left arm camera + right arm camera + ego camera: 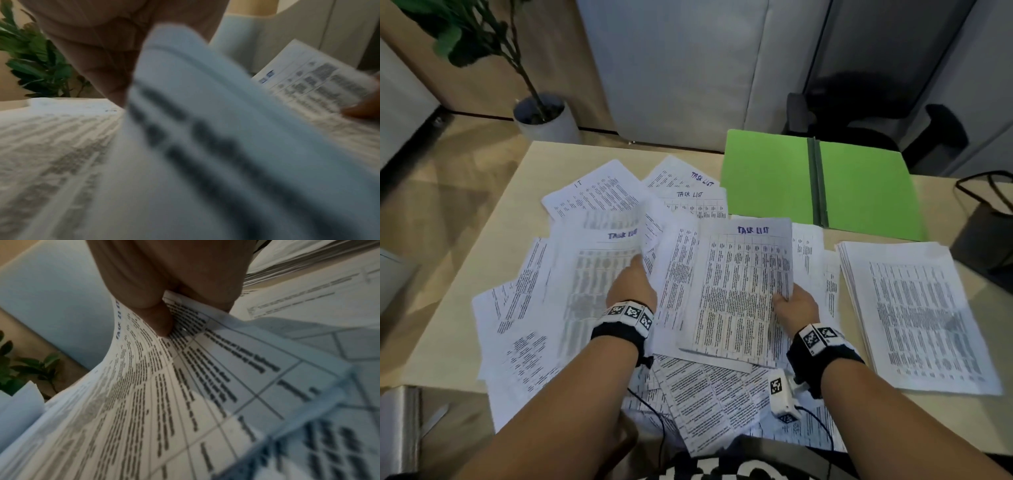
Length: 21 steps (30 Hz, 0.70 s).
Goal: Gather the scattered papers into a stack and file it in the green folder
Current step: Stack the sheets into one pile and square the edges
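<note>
Printed white papers (524, 308) lie scattered across the table's left and middle. My right hand (789, 301) pinches the right edge of a "TASK LIST" sheet (739, 284), thumb on top; in the right wrist view the thumb (158, 318) presses on that sheet (185, 386). My left hand (635, 274) grips a curled sheet (650, 219) lifted off the pile; the left wrist view shows it blurred (205, 129) under the fingers (98, 65). A neat stack of papers (914, 315) sits at the right. The green folder (822, 185) lies open behind it.
A light wooden table (448, 325) carries everything. A potted plant (544, 116) stands on the floor beyond its far left corner. A dark chair (876, 113) is behind the folder, and a dark bag (989, 226) sits at the table's right edge.
</note>
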Tool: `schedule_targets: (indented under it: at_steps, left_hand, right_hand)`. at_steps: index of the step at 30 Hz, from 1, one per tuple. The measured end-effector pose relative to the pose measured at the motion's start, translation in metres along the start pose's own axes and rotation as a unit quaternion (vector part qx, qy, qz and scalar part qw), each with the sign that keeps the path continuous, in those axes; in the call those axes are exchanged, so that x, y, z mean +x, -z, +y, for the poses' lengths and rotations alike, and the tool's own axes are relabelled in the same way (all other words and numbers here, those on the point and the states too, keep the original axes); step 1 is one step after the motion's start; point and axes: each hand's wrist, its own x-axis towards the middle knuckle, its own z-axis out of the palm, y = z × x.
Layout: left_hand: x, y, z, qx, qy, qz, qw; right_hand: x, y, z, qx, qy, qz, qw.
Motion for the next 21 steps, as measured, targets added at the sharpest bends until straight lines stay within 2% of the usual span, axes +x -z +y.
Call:
schedule_targets:
  at_steps: [3, 5, 7, 9, 11, 15, 18, 21]
  left_hand:
    - [-0.012, 0.002, 0.028, -0.072, -0.066, 0.004, 0.995]
    - [-0.022, 0.001, 0.044, -0.164, -0.108, -0.029, 0.980]
    - [-0.028, 0.003, 0.053, -0.245, -0.122, -0.066, 0.960]
    - [-0.021, 0.003, 0.046, -0.230, -0.123, -0.049, 0.964]
    - [-0.007, 0.003, 0.030, -0.185, -0.095, -0.025, 0.978]
    - [0.016, -0.004, -0.006, -0.112, -0.001, -0.018, 0.994]
    - [0.012, -0.010, -0.010, -0.132, 0.086, -0.046, 0.986]
    - [-0.005, -0.021, 0.005, -0.129, 0.034, -0.095, 0.987]
  right_hand:
    - [0.005, 0.002, -0.007, 0.004, 0.002, -0.009, 1.000]
    - [0.007, 0.002, -0.010, -0.001, 0.000, -0.019, 1.000]
    - [0.010, 0.003, -0.011, 0.011, -0.012, -0.030, 0.999]
    - [0.012, 0.005, -0.010, 0.030, -0.025, -0.046, 0.998]
    - [0.012, 0.006, -0.007, 0.042, -0.031, -0.064, 0.997]
    - [0.012, 0.004, -0.004, 0.036, -0.035, -0.084, 0.995]
    - [0.010, -0.002, -0.008, 0.058, -0.042, -0.100, 0.992]
    - [0.005, -0.013, -0.013, 0.086, -0.046, -0.111, 0.989]
